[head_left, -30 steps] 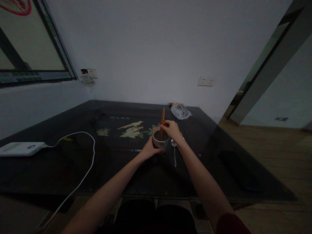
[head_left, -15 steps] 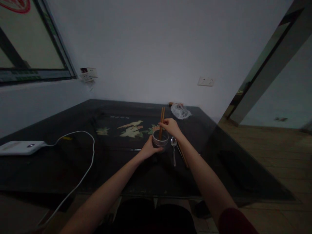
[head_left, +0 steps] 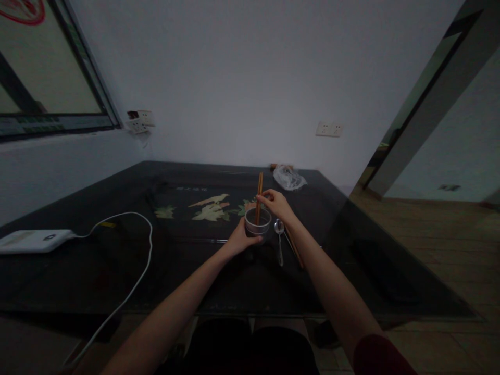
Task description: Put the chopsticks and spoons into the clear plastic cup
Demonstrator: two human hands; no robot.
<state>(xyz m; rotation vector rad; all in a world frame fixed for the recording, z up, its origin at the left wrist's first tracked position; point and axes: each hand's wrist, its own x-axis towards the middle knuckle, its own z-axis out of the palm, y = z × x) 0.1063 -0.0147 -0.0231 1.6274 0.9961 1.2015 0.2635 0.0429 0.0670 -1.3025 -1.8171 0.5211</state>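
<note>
A small metal-rimmed cup stands near the middle of the dark table. My left hand is wrapped round its left and near side. Between the thumb and fingers of my right hand is a pair of wooden chopsticks, held nearly upright with their lower ends inside the cup. What the cup contains is too dark to make out. Just right of it lies a metal spoon, bowl end away from me. Beside the spoon, partly under my right forearm, rests a thin wooden stick.
A crumpled clear plastic bag lies by the wall at the back of the table. On the left, a white power bank-like device trails a white cable over the front edge. A dark flat object lies at right.
The chopsticks' upper ends appear closer together, and my right hand has shifted very slightly right. My left hand keeps its hold on the cup. The camera view has tilted slightly.
</note>
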